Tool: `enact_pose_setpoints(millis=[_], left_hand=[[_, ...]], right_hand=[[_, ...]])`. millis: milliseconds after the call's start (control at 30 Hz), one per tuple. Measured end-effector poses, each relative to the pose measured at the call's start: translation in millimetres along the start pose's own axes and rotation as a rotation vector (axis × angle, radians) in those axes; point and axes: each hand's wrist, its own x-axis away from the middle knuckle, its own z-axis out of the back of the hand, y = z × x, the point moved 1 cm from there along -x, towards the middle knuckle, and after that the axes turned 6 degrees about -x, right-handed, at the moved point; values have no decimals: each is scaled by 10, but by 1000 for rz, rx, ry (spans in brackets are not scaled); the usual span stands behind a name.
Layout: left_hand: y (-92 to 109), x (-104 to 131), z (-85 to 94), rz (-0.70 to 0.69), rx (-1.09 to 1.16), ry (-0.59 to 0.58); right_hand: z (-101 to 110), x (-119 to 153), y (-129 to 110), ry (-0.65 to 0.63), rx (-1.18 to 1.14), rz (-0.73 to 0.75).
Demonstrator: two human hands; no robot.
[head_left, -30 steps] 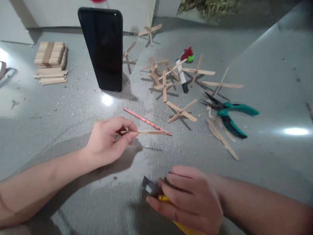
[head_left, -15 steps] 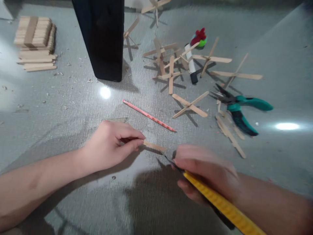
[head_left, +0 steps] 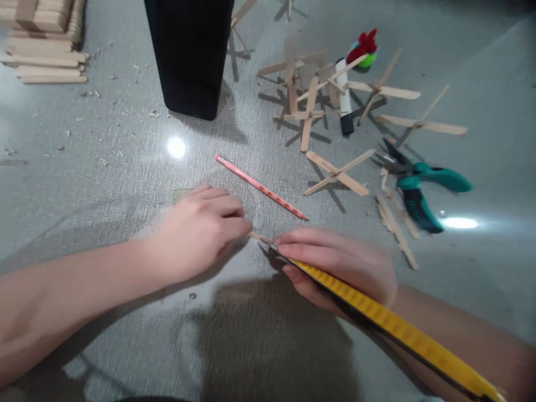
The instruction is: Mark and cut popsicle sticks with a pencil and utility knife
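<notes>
My left hand [head_left: 205, 229] is closed in a pinch on a wooden craft stick [head_left: 254, 237], of which only a short end sticks out past the fingertips. My right hand [head_left: 339, 262] grips a yellow utility knife [head_left: 377, 310], thumb below and fingers above. The knife's blade [head_left: 270, 244] meets the free end of the stick, just in front of my left fingertips. Just beyond both hands, a pink pencil [head_left: 262, 188] lies slantwise on the grey tabletop.
Several crossed craft-stick pieces [head_left: 336, 173] stand at the back right, around a white marker [head_left: 344, 97] and red fuzzy bits [head_left: 368, 44]. Green-handled pliers [head_left: 412, 181] lie right, beside split sticks [head_left: 396, 231]. A black slab [head_left: 190, 56] stands at the back; stacked craft sticks [head_left: 46, 58] sit far left.
My right hand has moved the knife left and closer to my left hand. Less of the stick shows beyond my left fingers. The whole view has shifted a little.
</notes>
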Motion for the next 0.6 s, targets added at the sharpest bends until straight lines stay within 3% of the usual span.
enact_pose_setpoints(millis=[233,600], left_hand=[[-6,-28,-47,15,43,-27],[-18,-54,-82,39,97,-77]], right_hand=[[5,-44,20,-82,81,17],[-32,-40,37,-81,12,-28]])
